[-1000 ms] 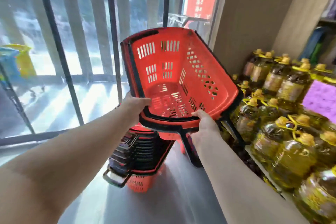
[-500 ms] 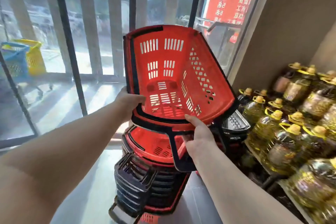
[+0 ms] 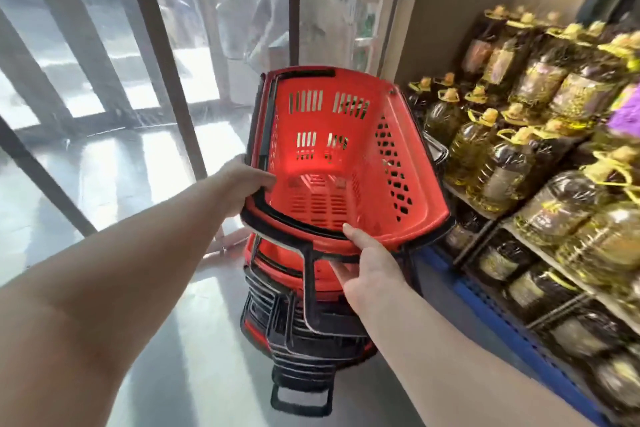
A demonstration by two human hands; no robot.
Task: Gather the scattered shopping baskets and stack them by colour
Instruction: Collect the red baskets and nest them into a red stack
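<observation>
A red shopping basket (image 3: pixel 346 156) with black rim and black handles hangs tilted in front of me, its open side facing me. My left hand (image 3: pixel 242 184) grips its left rim. My right hand (image 3: pixel 367 267) holds its near rim from below, thumb on the red edge. Directly beneath stands a stack of red baskets (image 3: pixel 294 333) with black handles on the floor. The held basket's lower end hovers just over the top of that stack.
Shelves of yellow-capped oil bottles (image 3: pixel 512 163) line the right side, with a blue base rail (image 3: pixel 491 315) near the stack. A glass door with dark metal bars (image 3: pixel 162 55) stands ahead and to the left. Grey floor (image 3: pixel 180 357) lies to the left of the stack.
The view has swung to the right and the blue and yellow baskets outside are out of frame. The held red basket has come lower, closer over the stack.
</observation>
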